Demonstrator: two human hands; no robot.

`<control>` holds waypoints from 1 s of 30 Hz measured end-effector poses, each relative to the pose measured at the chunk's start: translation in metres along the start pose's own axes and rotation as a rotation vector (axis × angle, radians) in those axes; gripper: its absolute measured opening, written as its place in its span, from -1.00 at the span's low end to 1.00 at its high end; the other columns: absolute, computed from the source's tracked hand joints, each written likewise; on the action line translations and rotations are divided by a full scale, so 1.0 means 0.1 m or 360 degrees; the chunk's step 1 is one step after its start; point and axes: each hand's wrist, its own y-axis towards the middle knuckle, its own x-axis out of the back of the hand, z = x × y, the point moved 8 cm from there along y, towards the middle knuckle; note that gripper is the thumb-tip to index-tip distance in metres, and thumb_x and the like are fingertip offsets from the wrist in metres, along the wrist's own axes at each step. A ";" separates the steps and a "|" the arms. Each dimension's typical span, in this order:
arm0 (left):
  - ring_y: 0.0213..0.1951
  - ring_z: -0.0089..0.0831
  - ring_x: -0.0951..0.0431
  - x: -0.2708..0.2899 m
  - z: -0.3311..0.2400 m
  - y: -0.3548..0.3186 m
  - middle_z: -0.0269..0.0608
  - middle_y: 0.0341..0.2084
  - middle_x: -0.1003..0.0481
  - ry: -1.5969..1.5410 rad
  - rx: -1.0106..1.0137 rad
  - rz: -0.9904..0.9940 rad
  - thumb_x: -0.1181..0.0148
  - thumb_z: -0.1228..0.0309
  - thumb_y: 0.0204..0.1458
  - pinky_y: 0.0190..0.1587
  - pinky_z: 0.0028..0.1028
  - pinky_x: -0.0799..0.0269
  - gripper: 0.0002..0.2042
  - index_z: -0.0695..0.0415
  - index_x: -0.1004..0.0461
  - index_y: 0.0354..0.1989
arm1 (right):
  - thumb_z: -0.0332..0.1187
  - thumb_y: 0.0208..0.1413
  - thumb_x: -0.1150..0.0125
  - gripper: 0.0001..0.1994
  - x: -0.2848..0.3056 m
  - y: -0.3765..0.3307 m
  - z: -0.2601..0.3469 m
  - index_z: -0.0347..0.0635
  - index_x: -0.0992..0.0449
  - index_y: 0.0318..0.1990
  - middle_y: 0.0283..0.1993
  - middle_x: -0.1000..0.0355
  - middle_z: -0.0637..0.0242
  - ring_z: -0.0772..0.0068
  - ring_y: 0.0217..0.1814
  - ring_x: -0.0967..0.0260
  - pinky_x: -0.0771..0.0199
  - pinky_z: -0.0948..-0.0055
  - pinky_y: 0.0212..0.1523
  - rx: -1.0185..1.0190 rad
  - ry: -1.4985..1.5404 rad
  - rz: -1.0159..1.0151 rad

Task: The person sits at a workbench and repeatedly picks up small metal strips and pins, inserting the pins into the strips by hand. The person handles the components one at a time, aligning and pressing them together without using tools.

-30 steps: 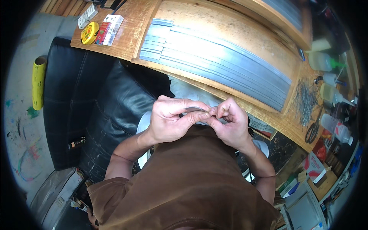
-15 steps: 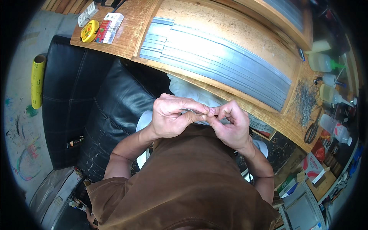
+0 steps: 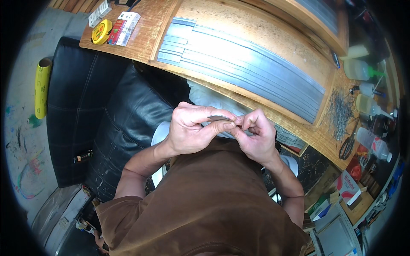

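Observation:
My left hand [image 3: 188, 130] is closed in a pinch on a thin, dark grey, curved piece [image 3: 219, 117], whose edge shows between thumb and index finger. My right hand [image 3: 259, 135] meets it fingertip to fingertip in front of my chest, its thumb and index finger pressed together. Whatever lies between the right fingertips is hidden. Beyond the hands, several long grey flat strips [image 3: 252, 64] lie side by side in a shallow wooden recess of the workbench [image 3: 294, 124].
On the bench's left stand a yellow tape measure [image 3: 101, 32] and small boxes [image 3: 127, 28]. At its right are a pile of thin wire pieces [image 3: 340, 112], scissors [image 3: 349, 144] and plastic bottles [image 3: 358, 69]. A black leather seat [image 3: 132, 104] is left of me; a yellow roll [image 3: 42, 88] stands beyond.
The curved piece has tilted and shows more of its face above the left thumb. Both hands stay almost in place, fingertips still together.

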 end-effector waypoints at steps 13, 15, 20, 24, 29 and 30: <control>-0.20 -0.37 -0.78 -0.04 0.05 -0.06 0.00 -0.28 -0.73 -0.0182 0.0131 -0.0025 -0.40 0.63 0.14 -0.12 -0.48 -0.70 -0.86 0.38 -0.68 -0.14 | -0.60 -0.01 -0.48 -0.85 -0.07 -0.01 0.30 -0.28 -0.70 -0.25 -0.35 -0.57 0.17 0.25 -0.34 -0.60 -0.63 0.36 -0.35 0.0955 -0.0481 0.0351; -0.21 -0.38 -0.78 -0.06 0.04 -0.05 0.00 -0.27 -0.73 -0.0134 0.0128 0.0010 -0.39 0.64 0.14 -0.12 -0.49 -0.69 -0.86 0.39 -0.67 -0.14 | -0.60 -0.02 -0.49 -0.86 -0.06 0.00 0.28 -0.29 -0.70 -0.28 -0.37 -0.56 0.17 0.25 -0.36 -0.60 -0.63 0.35 -0.36 0.0959 -0.0395 0.0311; -0.18 -0.19 -0.78 -0.09 -0.06 -0.01 0.08 -0.25 -0.72 -0.0114 -0.0062 0.0209 -0.40 0.35 0.20 -0.08 -0.38 -0.68 -0.68 0.41 -0.65 -0.06 | -0.61 -0.04 -0.51 -0.88 -0.02 -0.05 0.32 -0.32 -0.70 -0.32 -0.34 -0.61 0.16 0.24 -0.34 -0.65 -0.68 0.36 -0.34 0.1003 -0.0498 0.0260; -0.11 -0.02 -0.75 -0.14 0.03 -0.06 0.17 -0.20 -0.69 -0.0264 0.0045 0.0349 0.31 -0.44 0.24 0.00 -0.27 -0.63 0.00 0.46 -0.61 0.02 | -0.67 -0.14 -0.52 -0.82 0.02 -0.09 0.35 -0.30 -0.70 -0.34 -0.39 -0.60 0.17 0.28 -0.43 -0.59 -0.53 0.41 -0.46 0.1047 -0.0537 0.0173; -0.10 0.00 -0.74 -0.19 0.01 -0.03 0.22 -0.21 -0.68 -0.0307 0.0041 0.0410 0.51 -0.44 0.30 0.03 -0.26 -0.62 0.05 0.47 -0.60 0.03 | -0.68 -0.11 -0.51 -0.83 0.05 -0.14 0.34 -0.28 -0.70 -0.33 -0.38 -0.61 0.17 0.28 -0.43 -0.60 -0.52 0.42 -0.47 0.1042 -0.0565 0.0097; -0.11 -0.04 -0.75 -0.18 0.01 -0.03 0.20 -0.21 -0.68 -0.0315 0.0061 0.0413 0.36 -0.33 0.34 0.01 -0.29 -0.62 -0.07 0.46 -0.60 0.04 | -0.68 -0.10 -0.51 -0.83 0.06 -0.14 0.35 -0.28 -0.70 -0.33 -0.38 -0.61 0.17 0.28 -0.43 -0.60 -0.52 0.42 -0.47 0.1034 -0.0568 0.0089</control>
